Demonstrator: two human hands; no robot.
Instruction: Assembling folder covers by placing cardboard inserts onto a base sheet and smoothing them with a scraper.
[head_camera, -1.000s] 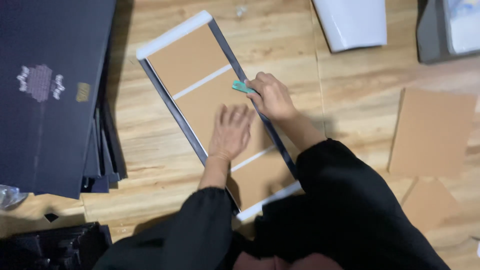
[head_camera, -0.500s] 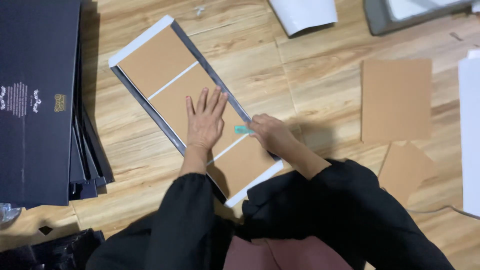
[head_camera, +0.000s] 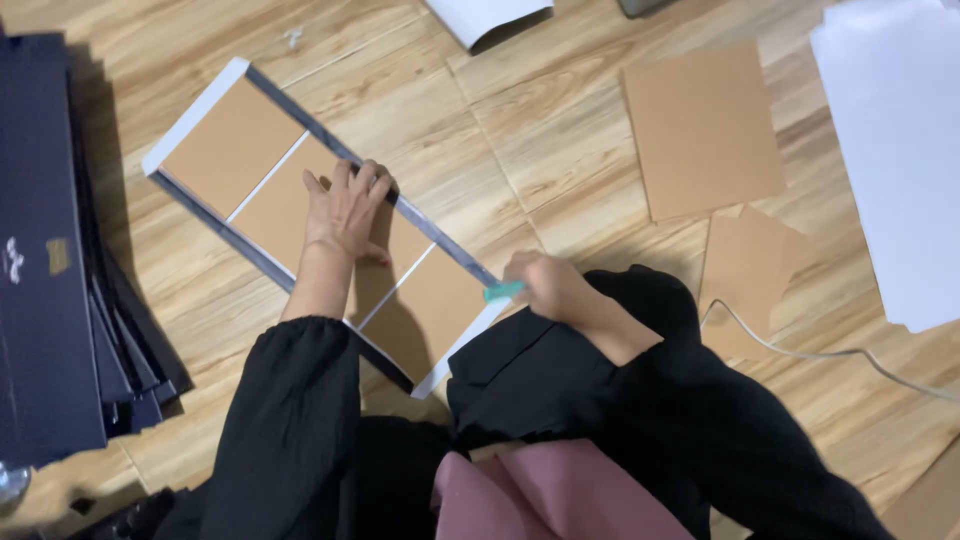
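A long flat panel (head_camera: 225, 145) of three brown cardboard pieces edged in white and dark strips lies slanted on the wooden floor. My left hand (head_camera: 345, 210) presses flat on its middle piece, fingers spread. My right hand (head_camera: 545, 285) is closed around a small teal tool (head_camera: 502, 292) at the panel's near right edge, close to its lower corner. Black sleeves cover both my arms.
A stack of dark flat sheets (head_camera: 50, 260) sits at the left. Loose brown cardboard pieces (head_camera: 700, 130) lie at the right, beside large white sheets (head_camera: 890, 150). A thin white cord (head_camera: 800, 352) runs across the floor. Another white sheet (head_camera: 485, 15) lies at the top.
My right hand has slid the teal tool down the panel's right edge, from near the top toward the lower corner. My left hand stayed pressed on the middle piece.
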